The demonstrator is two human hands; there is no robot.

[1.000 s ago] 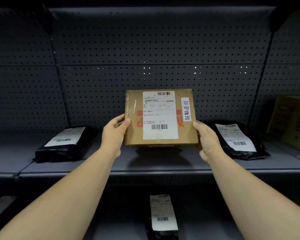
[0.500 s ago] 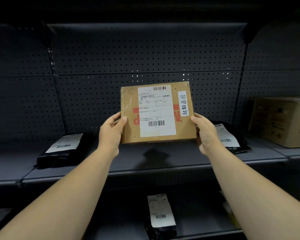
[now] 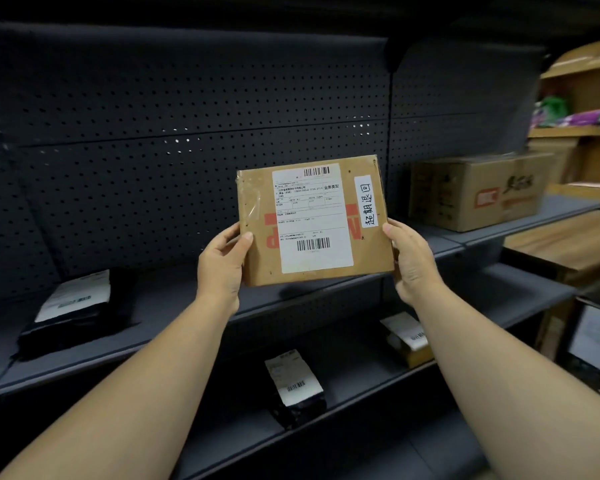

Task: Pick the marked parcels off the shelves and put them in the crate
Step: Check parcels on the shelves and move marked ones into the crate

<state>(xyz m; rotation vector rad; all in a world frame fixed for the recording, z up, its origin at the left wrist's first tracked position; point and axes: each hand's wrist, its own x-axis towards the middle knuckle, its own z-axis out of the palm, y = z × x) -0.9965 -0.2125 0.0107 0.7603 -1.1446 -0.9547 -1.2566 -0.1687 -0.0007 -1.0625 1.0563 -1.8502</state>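
Currently both hands are gripping the flat brown cardboard parcel with white labels point(image 3: 314, 221) mid-frame, clear of the shelf: left hand point(image 3: 222, 268) pinching its left edge, right hand point(image 3: 411, 261) its right. Parcel's face is facing the camera; crate isn't showing.

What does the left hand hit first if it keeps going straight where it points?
Probably the dark perforated back panel of the shelving. The left hand, gripping the flat brown cardboard parcel, points up and forward; nothing shows between, though depth is unclear.
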